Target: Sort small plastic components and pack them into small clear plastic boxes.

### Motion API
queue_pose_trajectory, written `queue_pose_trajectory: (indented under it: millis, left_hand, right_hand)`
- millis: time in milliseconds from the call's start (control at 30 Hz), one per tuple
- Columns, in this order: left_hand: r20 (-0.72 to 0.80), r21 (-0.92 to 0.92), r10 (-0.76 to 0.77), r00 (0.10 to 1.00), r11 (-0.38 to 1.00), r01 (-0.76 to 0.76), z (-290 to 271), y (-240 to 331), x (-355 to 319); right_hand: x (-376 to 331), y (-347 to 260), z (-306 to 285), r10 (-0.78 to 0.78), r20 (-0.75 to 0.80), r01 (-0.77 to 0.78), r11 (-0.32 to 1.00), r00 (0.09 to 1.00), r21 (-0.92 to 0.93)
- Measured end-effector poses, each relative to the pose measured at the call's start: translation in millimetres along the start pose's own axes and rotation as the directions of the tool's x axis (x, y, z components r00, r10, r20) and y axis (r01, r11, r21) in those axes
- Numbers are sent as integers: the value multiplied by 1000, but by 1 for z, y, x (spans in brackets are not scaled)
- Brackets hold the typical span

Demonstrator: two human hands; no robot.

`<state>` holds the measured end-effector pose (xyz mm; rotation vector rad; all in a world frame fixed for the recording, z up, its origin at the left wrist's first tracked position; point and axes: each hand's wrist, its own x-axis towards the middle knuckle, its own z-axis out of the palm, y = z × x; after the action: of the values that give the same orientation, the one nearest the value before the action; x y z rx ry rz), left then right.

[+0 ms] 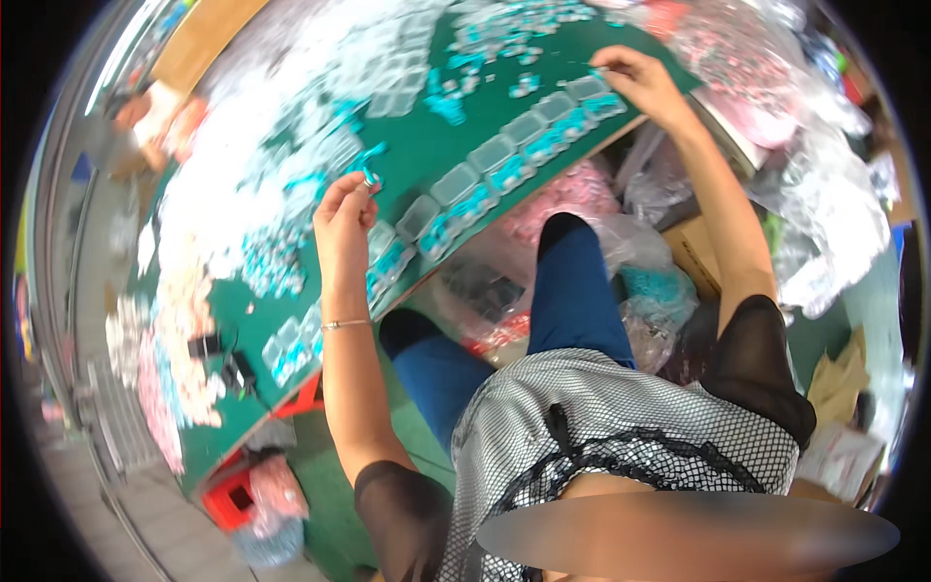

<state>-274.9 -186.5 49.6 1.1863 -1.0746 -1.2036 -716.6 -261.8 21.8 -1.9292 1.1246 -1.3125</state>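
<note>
Both arms were bare, dark sleeves at the upper arms. Left hand [344, 215] was raised, forearm near upright in view, a thin bracelet on the wrist; fingers [363, 194] curled together, tips pinched at the top of the hand. Right arm reached far forward, nearly straight. Right hand [642, 82] was palm-down, fingers [611, 60] bunched, pointing left, tips pinched. Hands were well apart.
</note>
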Motion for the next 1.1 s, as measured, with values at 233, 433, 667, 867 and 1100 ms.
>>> queue_pose_trajectory:
  millis: [233, 433, 667, 867, 1100]
  left_hand:
    - [305, 32, 75, 950, 996, -88, 153, -12, 8]
    - [389, 359, 396, 831, 766, -533, 228, -52, 31]
    - [429, 586, 518, 740, 464, -664, 272, -67, 38]
    - [451, 691, 546, 706, 287, -663, 281, -76, 41]
    - [492, 783, 496, 715, 107, -612, 284, -67, 43]
  right_hand:
    - [-31, -7, -21, 60, 3, -59, 983, 998, -176]
    - [-40, 2, -12, -85, -19, 76, 953, 996, -293]
    - [-40, 19, -14, -191, -24, 160, 880, 981, -447]
    - [-40, 22, -17, -225, 36, 210, 826, 974, -522]
    - [-42, 17, -19, -150, 89, 172, 752, 985, -637]
